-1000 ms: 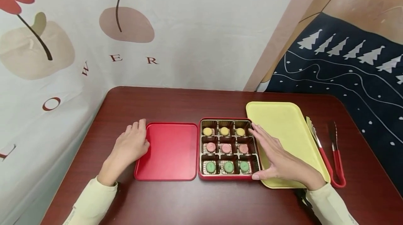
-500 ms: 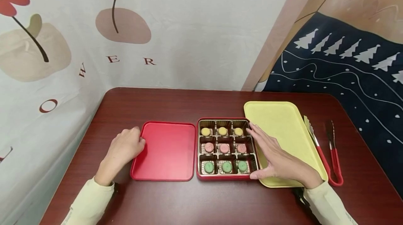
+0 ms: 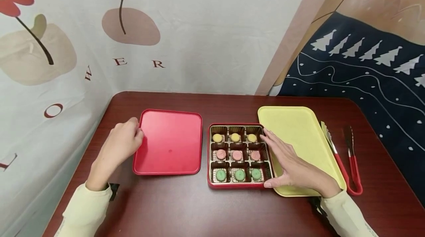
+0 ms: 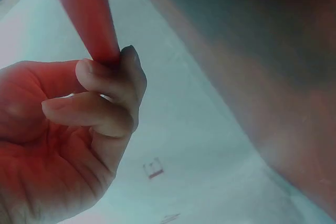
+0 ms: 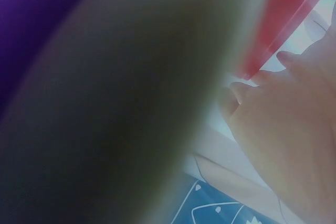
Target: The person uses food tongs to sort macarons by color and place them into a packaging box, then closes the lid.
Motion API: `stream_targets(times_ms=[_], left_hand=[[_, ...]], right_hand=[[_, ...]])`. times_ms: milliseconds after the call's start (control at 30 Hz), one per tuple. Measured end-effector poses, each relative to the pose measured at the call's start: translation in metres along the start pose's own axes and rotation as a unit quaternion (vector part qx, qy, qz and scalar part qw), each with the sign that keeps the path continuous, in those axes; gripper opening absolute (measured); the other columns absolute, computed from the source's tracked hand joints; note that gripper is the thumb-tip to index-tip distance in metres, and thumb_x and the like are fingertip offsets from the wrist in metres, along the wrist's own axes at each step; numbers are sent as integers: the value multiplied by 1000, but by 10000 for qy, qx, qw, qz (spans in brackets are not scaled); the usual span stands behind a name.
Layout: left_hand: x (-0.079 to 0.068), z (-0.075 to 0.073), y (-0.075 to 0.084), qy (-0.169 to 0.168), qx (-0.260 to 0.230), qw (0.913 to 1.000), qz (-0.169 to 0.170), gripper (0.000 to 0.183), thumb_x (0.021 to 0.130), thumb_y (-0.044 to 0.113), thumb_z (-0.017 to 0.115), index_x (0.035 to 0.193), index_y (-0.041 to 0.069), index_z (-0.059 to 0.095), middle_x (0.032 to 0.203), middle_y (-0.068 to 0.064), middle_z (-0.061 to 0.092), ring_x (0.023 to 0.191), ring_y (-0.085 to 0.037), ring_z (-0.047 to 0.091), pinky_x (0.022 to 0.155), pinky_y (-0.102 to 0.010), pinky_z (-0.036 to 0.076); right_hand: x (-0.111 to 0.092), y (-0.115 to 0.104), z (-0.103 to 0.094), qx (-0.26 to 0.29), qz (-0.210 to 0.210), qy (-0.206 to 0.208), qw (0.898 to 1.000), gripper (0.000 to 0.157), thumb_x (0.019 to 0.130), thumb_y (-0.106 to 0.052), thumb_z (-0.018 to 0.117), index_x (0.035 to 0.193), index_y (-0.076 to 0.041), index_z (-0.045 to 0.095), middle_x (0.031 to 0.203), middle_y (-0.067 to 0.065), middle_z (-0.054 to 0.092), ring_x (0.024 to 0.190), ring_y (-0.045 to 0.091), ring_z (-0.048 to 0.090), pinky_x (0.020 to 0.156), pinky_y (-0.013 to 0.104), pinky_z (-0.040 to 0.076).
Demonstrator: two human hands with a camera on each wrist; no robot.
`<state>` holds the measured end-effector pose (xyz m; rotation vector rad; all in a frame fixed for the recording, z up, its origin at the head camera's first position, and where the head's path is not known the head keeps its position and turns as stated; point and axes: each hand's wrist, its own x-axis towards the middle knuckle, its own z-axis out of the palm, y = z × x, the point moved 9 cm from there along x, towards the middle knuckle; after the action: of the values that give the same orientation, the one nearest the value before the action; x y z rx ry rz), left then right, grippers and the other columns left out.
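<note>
My left hand (image 3: 119, 139) pinches the left edge of a flat square red lid (image 3: 169, 143). In the left wrist view the lid (image 4: 89, 19) shows edge-on between thumb and fingers. To its right stands a red square box (image 3: 232, 186) with a brown-gold divided insert. Its compartments hold small round sweets: three yellow (image 3: 235, 138) at the back, three pink (image 3: 237, 155) in the middle, three green (image 3: 239, 174) in front. My right hand (image 3: 292, 163) rests along the box's right side, fingers spread and fairly straight, thumb at the front corner.
A yellow tray (image 3: 299, 119) lies beside the box, partly under my right hand and forearm. Tongs with red handles (image 3: 356, 174) lie to its right. A white printed cloth (image 3: 206, 56) hangs behind the dark red table (image 3: 179, 211).
My left hand has closed its fingers on the lid and moved left and away from me. The lid has come up and shifted from the box. My right hand stays put.
</note>
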<state>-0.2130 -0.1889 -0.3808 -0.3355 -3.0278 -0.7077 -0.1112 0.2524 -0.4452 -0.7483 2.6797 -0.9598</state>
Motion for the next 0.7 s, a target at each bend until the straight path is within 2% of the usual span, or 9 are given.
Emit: stream_targets(times_ms=[200, 400, 567, 700], left_hand=[[6, -28, 10, 807, -28, 9964, 274, 27, 99, -2, 55, 77, 8, 42, 61, -3, 38, 54, -21, 40, 50, -37, 32], [14, -43, 31, 1581, -158, 9859, 518, 20, 101, 0, 55, 83, 3, 47, 61, -5, 40, 54, -27, 43, 52, -41, 34], [20, -52, 44, 2040, -322, 9778, 356, 15, 105, 5, 53, 92, -2, 53, 62, -10, 46, 53, -31, 48, 50, -42, 39], [23, -57, 50, 2313, -504, 9713, 236, 13, 105, 7, 54, 98, -4, 55, 68, -17, 54, 56, -34, 55, 53, -45, 48]], right_hand=[[-1, -3, -2, -21, -96, 21, 9999, 133, 81, -51, 96, 176, -15, 10, 183, 7, -2, 166, 34, 6, 115, 83, 14], [-2, -4, -2, -34, -98, 25, 9999, 133, 81, -52, 96, 177, -18, 10, 183, 7, -1, 165, 33, 7, 115, 82, 15], [-1, -4, -2, -83, -105, 26, 9999, 132, 82, -57, 94, 177, -19, 10, 183, 7, -1, 165, 32, 8, 115, 80, 16], [-1, -5, -2, -139, -127, 24, 9998, 132, 82, -59, 93, 176, -19, 11, 183, 7, 0, 165, 32, 9, 115, 78, 17]])
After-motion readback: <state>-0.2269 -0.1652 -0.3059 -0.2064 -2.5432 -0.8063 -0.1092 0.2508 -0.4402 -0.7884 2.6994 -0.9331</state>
